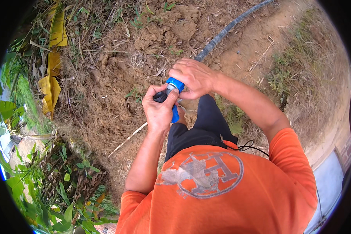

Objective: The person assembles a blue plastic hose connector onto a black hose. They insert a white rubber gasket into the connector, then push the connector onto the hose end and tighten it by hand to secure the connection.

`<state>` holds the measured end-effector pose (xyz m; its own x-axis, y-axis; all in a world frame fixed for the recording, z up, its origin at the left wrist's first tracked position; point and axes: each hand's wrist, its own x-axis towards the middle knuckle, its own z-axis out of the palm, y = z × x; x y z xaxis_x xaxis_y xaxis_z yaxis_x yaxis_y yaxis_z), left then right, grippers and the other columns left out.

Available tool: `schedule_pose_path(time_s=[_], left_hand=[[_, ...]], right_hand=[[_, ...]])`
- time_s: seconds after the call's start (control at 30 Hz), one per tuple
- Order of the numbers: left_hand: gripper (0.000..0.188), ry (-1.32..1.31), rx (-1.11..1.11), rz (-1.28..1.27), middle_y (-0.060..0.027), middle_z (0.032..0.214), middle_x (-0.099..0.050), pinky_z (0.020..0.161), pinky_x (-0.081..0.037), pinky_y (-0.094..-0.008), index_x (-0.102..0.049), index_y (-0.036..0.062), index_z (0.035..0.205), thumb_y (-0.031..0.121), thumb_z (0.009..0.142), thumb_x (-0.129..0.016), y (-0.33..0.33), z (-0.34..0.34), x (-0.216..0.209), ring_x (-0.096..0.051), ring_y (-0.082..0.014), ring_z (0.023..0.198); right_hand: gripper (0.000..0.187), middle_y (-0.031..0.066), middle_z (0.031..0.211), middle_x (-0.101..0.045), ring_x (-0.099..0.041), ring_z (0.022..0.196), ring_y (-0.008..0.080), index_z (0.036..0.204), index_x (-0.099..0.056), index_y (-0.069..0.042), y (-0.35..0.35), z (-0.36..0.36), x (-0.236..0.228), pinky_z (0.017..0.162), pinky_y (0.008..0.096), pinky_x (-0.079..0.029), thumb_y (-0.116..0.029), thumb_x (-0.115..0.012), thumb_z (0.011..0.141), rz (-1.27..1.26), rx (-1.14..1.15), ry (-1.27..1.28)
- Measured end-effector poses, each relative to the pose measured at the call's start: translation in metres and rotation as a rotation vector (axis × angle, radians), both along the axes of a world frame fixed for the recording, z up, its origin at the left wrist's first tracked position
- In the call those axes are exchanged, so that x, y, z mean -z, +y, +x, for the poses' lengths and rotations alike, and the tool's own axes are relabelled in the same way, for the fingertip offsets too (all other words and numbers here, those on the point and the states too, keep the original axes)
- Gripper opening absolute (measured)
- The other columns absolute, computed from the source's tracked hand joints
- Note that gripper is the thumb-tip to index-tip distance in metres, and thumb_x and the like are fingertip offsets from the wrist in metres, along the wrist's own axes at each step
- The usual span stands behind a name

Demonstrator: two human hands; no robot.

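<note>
Both my hands meet in front of me around a pipe fitting with a blue collar (175,83), a pale grey middle and a black round end. My left hand (158,109) pinches the grey and black part between thumb and fingers. My right hand (195,77) is closed around the blue collar from above. A blue piece (175,114) shows just below my left fingers; whether it belongs to the fitting I cannot tell. Behind my right hand, a dark grey-blue hose (226,31) runs off to the far right; its near end is hidden.
Rough brown soil (117,89) with dry grass lies underfoot. A thin pale stick (128,139) rests left of my legs. Yellowed leaves (50,89) and green plants (62,202) edge the left side. Dry grass (304,70) grows at the right, near a pale slab (327,183).
</note>
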<state>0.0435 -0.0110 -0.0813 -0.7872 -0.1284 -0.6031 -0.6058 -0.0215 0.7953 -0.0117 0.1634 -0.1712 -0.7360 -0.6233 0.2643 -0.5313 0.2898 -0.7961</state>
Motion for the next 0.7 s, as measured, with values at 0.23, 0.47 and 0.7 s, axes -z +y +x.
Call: schedule_pose_path(time_s=[0.23,0.47,0.7], left_hand=[[0.033,0.071,0.122,-0.139,-0.0055,0.093,-0.070,0.066,-0.054,-0.0266,-0.064,0.0001,0.110,-0.001,0.083,-0.083,-0.003,0.002,0.000,-0.065,-0.0100,0.077],[0.048,0.119,0.258,-0.337,-0.0069,0.100,-0.070,0.077,-0.055,-0.0288,-0.066,-0.0032,0.121,0.006,0.079,-0.086,-0.022,0.001,0.000,-0.066,-0.0105,0.086],[0.067,0.239,0.679,-0.738,-0.0228,0.097,-0.066,0.081,-0.054,-0.0451,-0.037,-0.0044,0.133,0.006,0.077,-0.071,-0.038,-0.014,-0.014,-0.067,-0.0401,0.085]], right_hand=[[0.048,0.0157,0.088,-0.061,-0.063,0.089,0.0394,0.097,-0.055,-0.006,0.001,-0.006,0.002,0.080,0.0497,-0.049,-0.034,-0.081,0.068,-0.024,0.007,-0.030],[0.045,0.0150,0.089,-0.062,-0.064,0.088,0.0402,0.099,-0.057,-0.007,0.000,-0.018,-0.001,0.079,0.0508,-0.049,-0.030,-0.083,0.071,-0.049,-0.053,-0.137],[0.047,0.0171,0.093,-0.063,-0.064,0.093,0.0393,0.102,-0.059,-0.005,-0.001,-0.037,0.001,0.081,0.0508,-0.048,-0.035,-0.082,0.074,-0.027,-0.106,-0.098]])
